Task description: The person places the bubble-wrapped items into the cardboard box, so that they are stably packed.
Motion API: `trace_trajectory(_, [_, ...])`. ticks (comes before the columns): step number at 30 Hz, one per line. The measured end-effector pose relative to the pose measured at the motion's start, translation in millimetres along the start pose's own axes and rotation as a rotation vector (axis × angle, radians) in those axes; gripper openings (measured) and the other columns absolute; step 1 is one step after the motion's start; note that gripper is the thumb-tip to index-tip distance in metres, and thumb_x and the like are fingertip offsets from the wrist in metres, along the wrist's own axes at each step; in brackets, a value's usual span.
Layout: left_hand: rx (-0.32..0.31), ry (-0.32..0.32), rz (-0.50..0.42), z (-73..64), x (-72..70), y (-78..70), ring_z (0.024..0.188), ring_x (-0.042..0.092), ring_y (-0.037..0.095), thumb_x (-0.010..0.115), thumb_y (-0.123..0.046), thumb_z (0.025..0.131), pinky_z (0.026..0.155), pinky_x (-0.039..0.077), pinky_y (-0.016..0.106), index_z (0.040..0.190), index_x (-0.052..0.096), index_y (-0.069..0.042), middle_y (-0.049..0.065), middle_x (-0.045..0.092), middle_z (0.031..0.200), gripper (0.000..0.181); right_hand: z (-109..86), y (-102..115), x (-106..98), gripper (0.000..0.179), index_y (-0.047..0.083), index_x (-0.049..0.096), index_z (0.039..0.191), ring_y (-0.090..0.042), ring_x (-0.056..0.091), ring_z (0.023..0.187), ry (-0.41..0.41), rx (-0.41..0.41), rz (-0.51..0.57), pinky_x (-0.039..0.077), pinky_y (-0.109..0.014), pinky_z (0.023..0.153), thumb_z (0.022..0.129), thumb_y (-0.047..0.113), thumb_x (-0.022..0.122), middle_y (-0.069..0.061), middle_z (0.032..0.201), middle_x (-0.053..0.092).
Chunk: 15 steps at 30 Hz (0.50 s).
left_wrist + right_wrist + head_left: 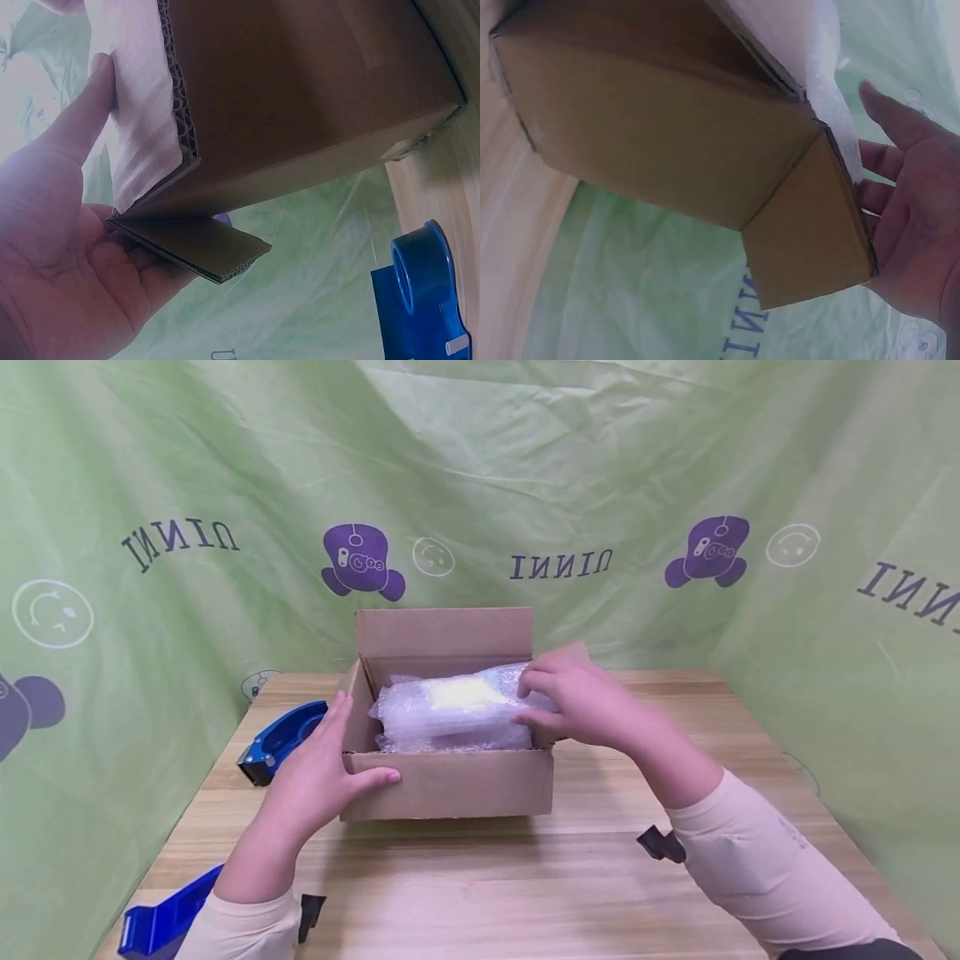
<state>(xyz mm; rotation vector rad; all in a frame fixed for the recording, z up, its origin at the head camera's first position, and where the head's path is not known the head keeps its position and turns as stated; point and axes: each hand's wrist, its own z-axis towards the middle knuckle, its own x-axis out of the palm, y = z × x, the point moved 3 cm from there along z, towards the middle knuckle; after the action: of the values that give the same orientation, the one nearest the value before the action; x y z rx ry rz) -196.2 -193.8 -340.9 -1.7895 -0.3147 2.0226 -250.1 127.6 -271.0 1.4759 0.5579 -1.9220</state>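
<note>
An open cardboard box stands on the wooden table, its back flap upright. Inside lies a bubble-wrapped package, its top rising near the rim. My left hand grips the box's front left corner, thumb along the front and fingers along the left flap. In the left wrist view a side flap sits between that hand's thumb and fingers. Over the right end of the package, my right hand touches the wrap with loosely bent fingers, thumb apart. The right wrist view shows its fingers beside the wrap, behind the right flap.
A blue tape dispenser lies left of the box, partly behind the left hand. Another blue dispenser-like object is at the table's near left edge, partly hidden by the sleeve. Green printed cloth hangs behind and on both sides of the table.
</note>
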Motion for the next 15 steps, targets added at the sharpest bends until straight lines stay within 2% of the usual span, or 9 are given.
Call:
trace_trajectory(4, [0.002, -0.001, -0.003, -0.3, 0.0, 0.2, 0.145, 0.026, 0.044, 0.066, -0.08, 0.068, 0.107, 0.034, 0.063, 0.159, 0.007, -0.011, 0.012, 0.008, 0.165, 0.129, 7.2, 5, -4, 0.027, 0.017, 0.068, 0.11, -0.025, 0.055, 0.118, -0.03, -0.028, 0.033, 0.043, -0.047, 0.101, 0.094, 0.039, 0.065, -0.003, 0.121, 0.064])
trace_trajectory(7, [0.001, 0.0, -0.006, -0.6, -0.1, 0.2, 0.145, 0.025, 0.044, 0.066, -0.079, 0.068, 0.108, 0.033, 0.063, 0.159, 0.007, -0.011, 0.012, 0.008, 0.165, 0.129, 16.7, 13, 0, 0.036, 0.014, 0.064, 0.125, -0.028, 0.052, 0.125, -0.041, -0.095, 0.036, 0.04, -0.048, 0.107, 0.095, 0.033, 0.065, -0.007, 0.131, 0.06])
trace_trajectory(11, [-0.005, 0.004, -0.009, -1.1, 0.7, 0.9, 0.145, 0.024, 0.044, 0.066, -0.079, 0.068, 0.108, 0.033, 0.063, 0.159, 0.007, -0.011, 0.012, 0.007, 0.165, 0.128, 25.9, 25, 17, 0.039, 0.014, 0.062, 0.132, -0.027, 0.056, 0.121, 0.0, -0.177, 0.028, 0.046, -0.043, 0.104, 0.094, 0.022, 0.066, -0.009, 0.129, 0.062])
trace_trajectory(15, [-0.002, 0.001, -0.007, -0.7, 1.1, 0.6, 0.145, 0.025, 0.044, 0.066, -0.079, 0.068, 0.107, 0.034, 0.064, 0.159, 0.007, -0.011, 0.012, 0.007, 0.165, 0.128, 28.2, 31, 31, 0.041, 0.019, 0.061, 0.135, -0.024, 0.061, 0.113, 0.036, -0.171, -0.005, 0.051, -0.04, 0.097, 0.094, 0.016, 0.065, -0.006, 0.122, 0.065])
